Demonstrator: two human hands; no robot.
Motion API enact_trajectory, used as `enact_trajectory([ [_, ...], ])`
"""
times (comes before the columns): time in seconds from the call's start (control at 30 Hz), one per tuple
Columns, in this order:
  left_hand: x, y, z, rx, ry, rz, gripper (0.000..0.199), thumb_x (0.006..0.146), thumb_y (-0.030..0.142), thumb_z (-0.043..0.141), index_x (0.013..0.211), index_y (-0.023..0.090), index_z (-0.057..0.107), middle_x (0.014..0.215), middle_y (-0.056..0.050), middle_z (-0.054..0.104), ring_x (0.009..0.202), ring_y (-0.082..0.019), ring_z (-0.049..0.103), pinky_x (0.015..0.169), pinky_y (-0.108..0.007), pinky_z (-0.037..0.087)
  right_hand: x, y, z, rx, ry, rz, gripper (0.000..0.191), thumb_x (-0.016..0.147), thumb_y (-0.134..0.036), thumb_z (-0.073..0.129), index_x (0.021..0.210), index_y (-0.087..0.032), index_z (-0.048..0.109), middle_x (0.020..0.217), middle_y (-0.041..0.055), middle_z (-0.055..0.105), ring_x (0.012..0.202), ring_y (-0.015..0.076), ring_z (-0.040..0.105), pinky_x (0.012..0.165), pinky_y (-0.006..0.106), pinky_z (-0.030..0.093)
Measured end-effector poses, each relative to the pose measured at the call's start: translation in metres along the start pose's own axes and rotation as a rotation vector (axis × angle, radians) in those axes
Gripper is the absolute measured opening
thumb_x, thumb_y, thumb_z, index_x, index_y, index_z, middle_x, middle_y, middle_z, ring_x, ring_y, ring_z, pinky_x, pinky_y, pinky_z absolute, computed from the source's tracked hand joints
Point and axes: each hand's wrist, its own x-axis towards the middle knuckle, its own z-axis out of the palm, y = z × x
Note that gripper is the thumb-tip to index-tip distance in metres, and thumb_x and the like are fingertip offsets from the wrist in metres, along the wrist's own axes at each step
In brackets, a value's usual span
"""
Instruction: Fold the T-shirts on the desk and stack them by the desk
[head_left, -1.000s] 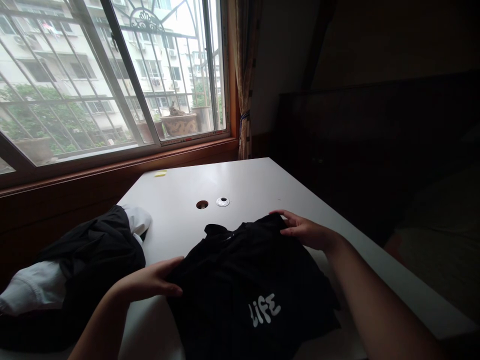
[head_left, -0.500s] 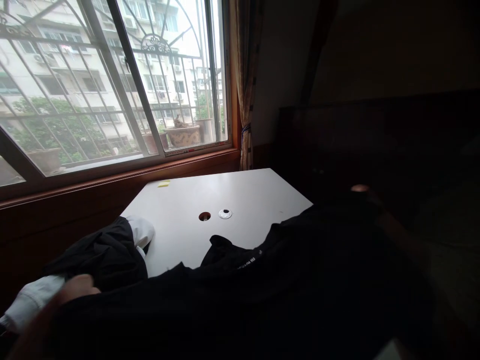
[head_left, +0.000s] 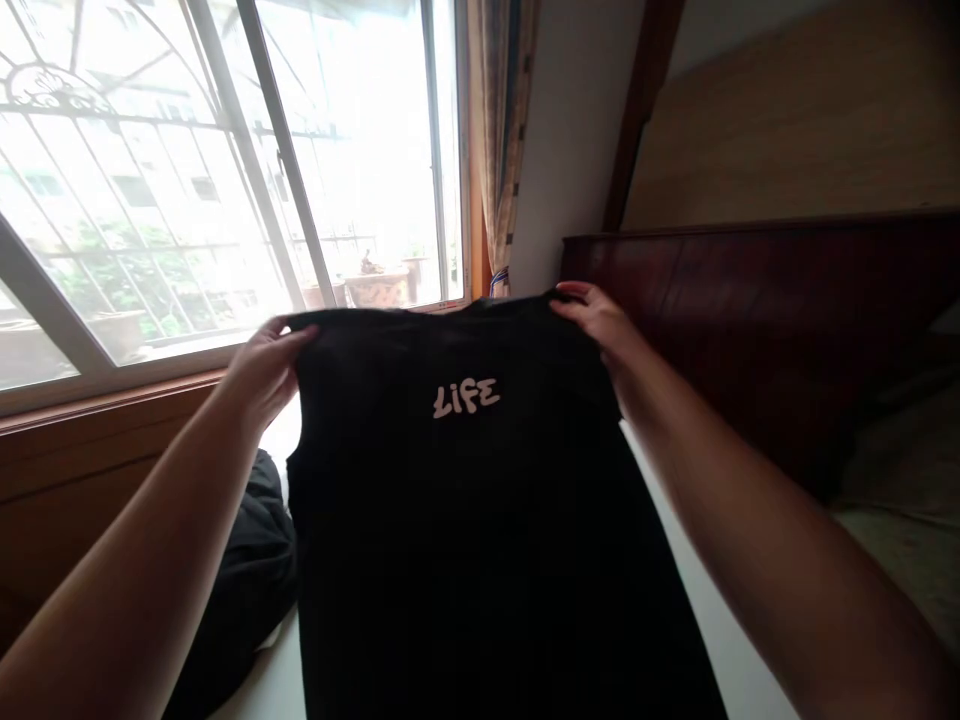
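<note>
Black T-shirt held up by its shoulders between two hands

The shirt hangs spread in front of the person, its top edge nearly level and overlapping the lower part of the window in the view. Its lower end runs out of the picture, so the hem cannot be seen. The left hand pinches one shoulder corner between thumb and fingers; the right hand pinches the other, leaving the cloth stretched between them. Beyond the right side edge, a strip of white tabletop lies bare as far as the right forearm. The left side is tighter: a dark heap of clothing sits just beside the shirt, partly behind the left forearm. Above the top edge is open air, with the tied curtain behind; the dark red wooden panel stands farther off to the right.

Pale, playful letters across the upper part of the shirt read "LIFE", upright and rising slightly towards the right.

Outside the glass, a planter holds a stumpy plant, washed out by glare, and another pot stands near green foliage.
</note>
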Motion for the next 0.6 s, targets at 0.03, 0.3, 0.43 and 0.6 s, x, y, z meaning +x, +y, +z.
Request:
enact_trajectory([
  [0.03,0.003,-0.019,0.004,0.047,0.017,-0.034,0.034,0.091,0.022,0.065,0.122,0.009,0.056,0.108,-0.011,0.071,0.099,-0.023,0.07,0.094,-0.046,0.056,0.0,0.012,0.009,-0.03,0.01,0.017,0.049,0.093,-0.031,0.066,0.138,-0.026,0.047,0.132,0.0071,0.061,0.109,0.0207,0.066,0.09,0.035,0.055],
  [0.3,-0.059,-0.143,0.032,0.427,-0.048,-0.037,0.035,0.082,0.024,0.064,0.116,0.017,0.065,0.136,-0.015,0.062,0.138,-0.035,0.049,0.12,-0.058,0.031,-0.061,0.132,0.045,-0.478,-0.037,0.166,0.056,0.079,-0.018,0.064,0.134,-0.016,0.056,0.146,0.0181,0.052,0.14,0.0347,0.044,0.119,0.052,0.032],
  [0.43,-0.134,-0.151,0.066,0.495,-0.349,0.057,0.029,0.087,0.029,0.065,0.114,0.024,0.073,0.138,-0.007,0.065,0.138,-0.031,0.052,0.119,-0.05,0.038,-0.12,0.151,0.059,-0.564,-0.227,0.043,0.042,0.086,-0.021,0.059,0.128,-0.02,0.065,0.146,0.012,0.055,0.139,0.0292,0.047,0.121,0.046,0.033],
  [0.6,-0.219,-0.165,0.088,0.852,-0.732,0.351,0.049,0.102,0.04,0.05,0.15,0.03,0.048,0.156,-0.006,0.05,0.148,-0.031,0.039,0.12,-0.058,0.037,-0.2,0.152,0.061,-0.723,-0.621,-0.257,0.045,0.098,-0.036,0.051,0.142,-0.025,0.058,0.155,0.0078,0.049,0.143,0.0278,0.044,0.122,0.047,0.034],
])
